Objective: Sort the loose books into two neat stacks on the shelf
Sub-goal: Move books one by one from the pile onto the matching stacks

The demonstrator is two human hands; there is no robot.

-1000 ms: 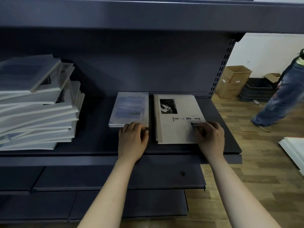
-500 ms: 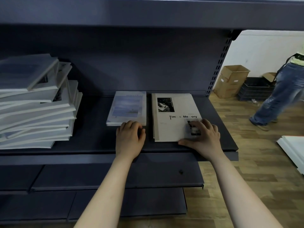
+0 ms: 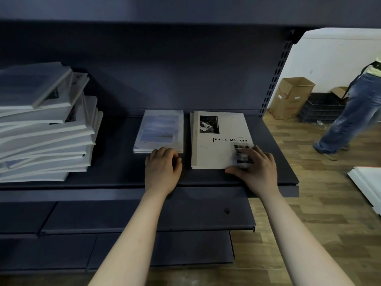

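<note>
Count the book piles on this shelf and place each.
3. Leaning pile at the left; blue-covered stack in the middle, at the left hand; beige stack beside it, under the right hand. More may hide off-frame left.

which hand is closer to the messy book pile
Left. The left hand sits right of the messy pile, at the blue-cover stack; the right hand is farther right, on the Time & Memory book.

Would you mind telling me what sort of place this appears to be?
Probably a shop or stockroom being set up: dark metal display shelving holding books, a cardboard box and crate by the wall.
</note>
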